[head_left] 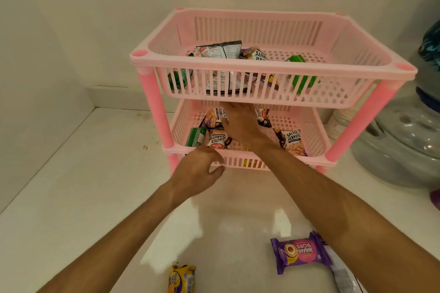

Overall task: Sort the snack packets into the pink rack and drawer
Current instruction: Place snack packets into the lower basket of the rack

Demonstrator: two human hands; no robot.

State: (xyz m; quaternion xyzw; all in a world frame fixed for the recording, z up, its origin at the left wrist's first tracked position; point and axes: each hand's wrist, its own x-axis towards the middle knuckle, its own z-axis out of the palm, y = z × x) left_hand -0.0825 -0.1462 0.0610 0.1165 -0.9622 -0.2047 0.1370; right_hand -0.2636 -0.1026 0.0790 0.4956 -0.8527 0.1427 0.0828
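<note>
A pink rack (152, 100) with two slatted baskets stands on the white counter. The top basket (262, 64) holds several packets, black-and-white and green. The lower basket (316, 135) holds several salted peanut packets (291, 141) and a green packet (195, 137). My right hand (240, 121) reaches into the lower basket, fingers spread flat over the packets, holding nothing that I can see. My left hand (197, 171) is at that basket's front rim, fingers curled and slightly apart, empty. A purple biscuit packet (298, 252) and a yellow packet (182, 278) lie on the counter near me.
A large clear water jug (402, 140) stands right of the rack. A white container (338, 123) sits behind the rack's right leg. Walls close the corner at left and back. A silvery packet (342, 273) lies under my right forearm.
</note>
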